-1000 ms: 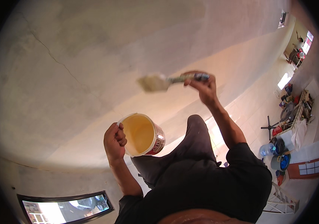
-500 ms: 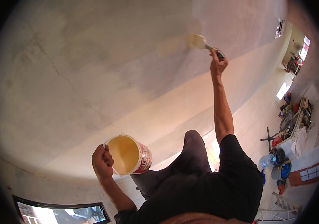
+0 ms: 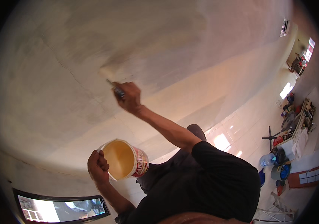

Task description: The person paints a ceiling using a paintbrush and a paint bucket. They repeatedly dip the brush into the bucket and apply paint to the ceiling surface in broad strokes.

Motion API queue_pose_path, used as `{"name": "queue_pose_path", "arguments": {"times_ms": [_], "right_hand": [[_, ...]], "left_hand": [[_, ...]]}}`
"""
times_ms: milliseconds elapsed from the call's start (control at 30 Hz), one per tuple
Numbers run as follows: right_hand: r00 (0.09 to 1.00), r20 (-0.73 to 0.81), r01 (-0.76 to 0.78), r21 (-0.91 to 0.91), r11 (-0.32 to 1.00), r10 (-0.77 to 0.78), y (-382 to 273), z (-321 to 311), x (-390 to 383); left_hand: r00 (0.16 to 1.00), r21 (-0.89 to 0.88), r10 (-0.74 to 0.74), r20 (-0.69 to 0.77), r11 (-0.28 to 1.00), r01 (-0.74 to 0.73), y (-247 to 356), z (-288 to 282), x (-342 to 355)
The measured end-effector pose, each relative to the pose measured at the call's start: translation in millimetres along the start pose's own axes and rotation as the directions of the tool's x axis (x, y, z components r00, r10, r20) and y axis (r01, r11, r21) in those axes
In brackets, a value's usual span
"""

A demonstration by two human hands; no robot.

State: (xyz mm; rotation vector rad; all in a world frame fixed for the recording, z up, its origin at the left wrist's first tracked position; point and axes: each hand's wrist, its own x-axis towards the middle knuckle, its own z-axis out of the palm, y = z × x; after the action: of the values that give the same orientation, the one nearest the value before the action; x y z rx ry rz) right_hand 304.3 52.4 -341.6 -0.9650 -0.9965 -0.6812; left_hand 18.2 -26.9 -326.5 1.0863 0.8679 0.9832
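Note:
My right hand [image 3: 128, 96] is closed on a paintbrush [image 3: 116, 89], whose blurred bristles [image 3: 105, 72] reach up-left onto the pale, patchy wall [image 3: 62, 97]; whether they touch it is hard to make out. Low on the left, my left hand [image 3: 98, 165] grips the white handle at the near side of a paint bucket [image 3: 140, 164], tilted so its cream inside shows. A thin crack runs down the wall left of the brush. My knee [image 3: 196, 130] is bent beyond my right forearm.
A tiled floor [image 3: 237, 134] stretches right, with piled belongings [image 3: 293, 123], a water bottle [image 3: 267, 160], a tub [image 3: 279, 172] and a white metal frame [image 3: 275, 212]. A black-framed window [image 3: 60, 208] is lower left; smaller windows [image 3: 308, 48] are far right.
My right hand rose rightward with the brush half a second ago, then swept down and far left. The bucket in my left hand has shifted down and left in view.

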Motion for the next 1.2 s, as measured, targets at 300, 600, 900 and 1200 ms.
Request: {"name": "queue_pose_path", "arguments": {"times_ms": [300, 600, 900, 1200], "right_hand": [[0.93, 0.038, -0.366, 0.16, 0.917, 0.365, 109, -94, 35], [0.761, -0.622, -0.435, -0.283, 0.855, 0.182, 254, -330, 132], [0.975, -0.192, -0.001, -0.52, 0.854, -0.116, 139, -135, 20], [0.97, 0.204, -0.152, 0.072, 0.986, 0.134, 55, -32, -37]], "left_hand": [[0.989, 0.022, 0.047, -0.139, 0.999, -0.045, -25, -16, 4], [0.993, 0.027, 0.101, -0.058, 0.995, -0.099, -38, -22, 13], [0.995, -0.029, 0.093, -0.044, 0.995, -0.095, -38, -21, 12], [0.983, 0.006, 0.042, -0.177, 0.999, -0.042, -44, -22, 18]]}}
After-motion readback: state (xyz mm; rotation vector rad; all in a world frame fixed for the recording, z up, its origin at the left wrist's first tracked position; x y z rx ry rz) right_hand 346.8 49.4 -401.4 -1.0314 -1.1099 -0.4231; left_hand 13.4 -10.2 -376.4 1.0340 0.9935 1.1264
